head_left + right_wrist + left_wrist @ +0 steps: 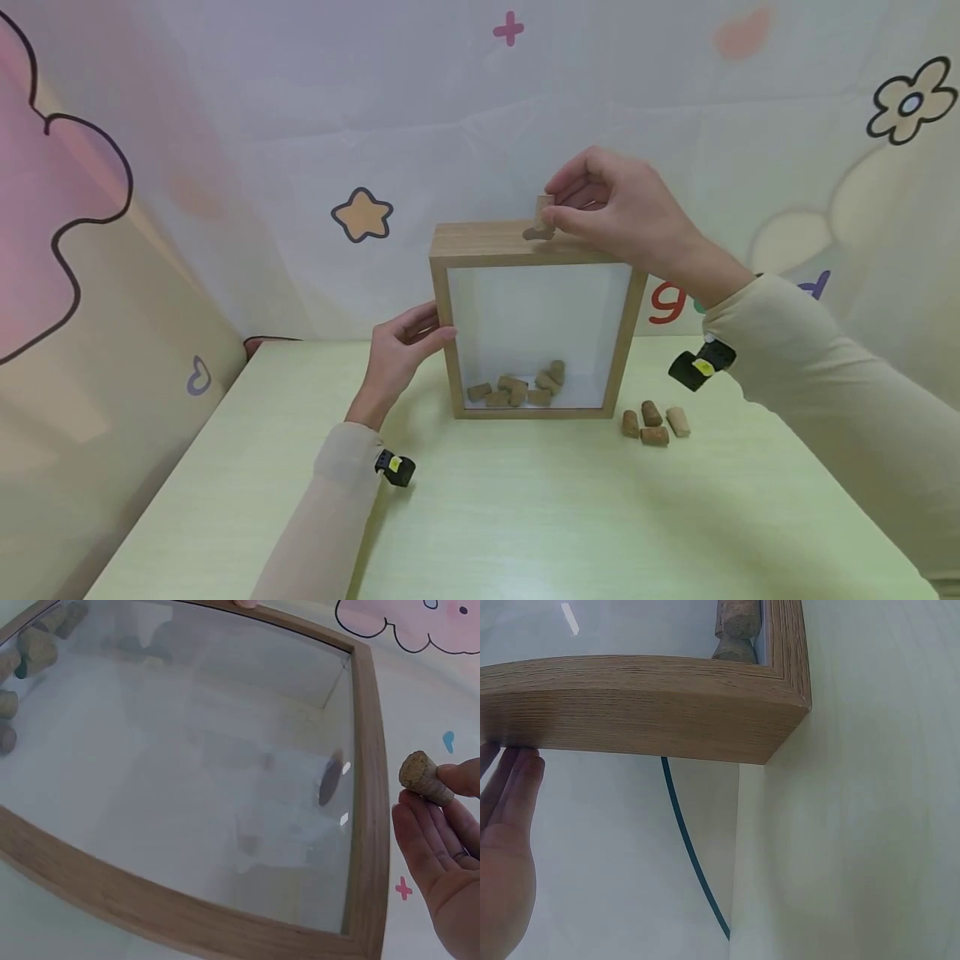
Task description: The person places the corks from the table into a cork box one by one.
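In the head view a wooden shadow box [630, 333] with a clear front stands upright on the table, several corks [513, 387] lying inside along its bottom. My right hand [622, 200] pinches one cork [420, 776] between thumb and fingers, holding it upright right over the dark hole [534, 234] in the box's top. At the box's left side, my left hand [397, 354] holds the frame, thumb at the front edge and fingers along the side towards the back. In the left wrist view those fingers [521, 787] meet the wood's rear edge.
Several loose corks [654, 436] lie on the pale table [525, 508], to the right of the box's base. Close behind the box hangs a white backdrop [262, 208] with printed stars, flowers and letters.
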A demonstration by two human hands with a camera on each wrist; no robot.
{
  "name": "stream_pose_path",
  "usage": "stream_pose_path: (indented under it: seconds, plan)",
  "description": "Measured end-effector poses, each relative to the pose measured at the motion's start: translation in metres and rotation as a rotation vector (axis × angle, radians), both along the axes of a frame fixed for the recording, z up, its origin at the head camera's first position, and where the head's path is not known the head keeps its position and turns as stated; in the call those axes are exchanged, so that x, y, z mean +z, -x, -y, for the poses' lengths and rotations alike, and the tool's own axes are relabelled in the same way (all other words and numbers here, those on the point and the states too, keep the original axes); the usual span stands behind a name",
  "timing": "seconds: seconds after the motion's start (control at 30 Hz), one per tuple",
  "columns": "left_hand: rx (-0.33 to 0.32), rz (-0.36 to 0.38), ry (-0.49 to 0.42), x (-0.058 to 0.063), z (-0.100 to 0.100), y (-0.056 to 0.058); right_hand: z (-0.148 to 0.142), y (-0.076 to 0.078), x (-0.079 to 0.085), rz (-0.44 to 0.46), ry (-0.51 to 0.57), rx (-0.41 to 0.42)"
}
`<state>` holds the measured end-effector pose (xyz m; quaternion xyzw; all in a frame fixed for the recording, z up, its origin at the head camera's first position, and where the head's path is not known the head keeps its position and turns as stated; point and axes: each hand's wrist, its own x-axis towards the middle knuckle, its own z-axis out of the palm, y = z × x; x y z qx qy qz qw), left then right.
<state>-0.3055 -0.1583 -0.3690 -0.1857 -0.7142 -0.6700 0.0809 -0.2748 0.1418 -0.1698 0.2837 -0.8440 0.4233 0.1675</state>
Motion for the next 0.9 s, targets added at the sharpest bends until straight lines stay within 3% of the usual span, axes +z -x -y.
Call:
stream_pose_path:
  seconds: [0.33, 0.9]
  plan:
    - [0.006, 0.005, 0.006, 0.0, -0.001, 0.002, 0.007, 0.009, -0.012, 0.014, -0.016, -0.015]
    - [0.01, 0.008, 0.004, 0.0, 0.0, 0.001, 0.009, 0.018, -0.019, -0.004, -0.034, -0.057]
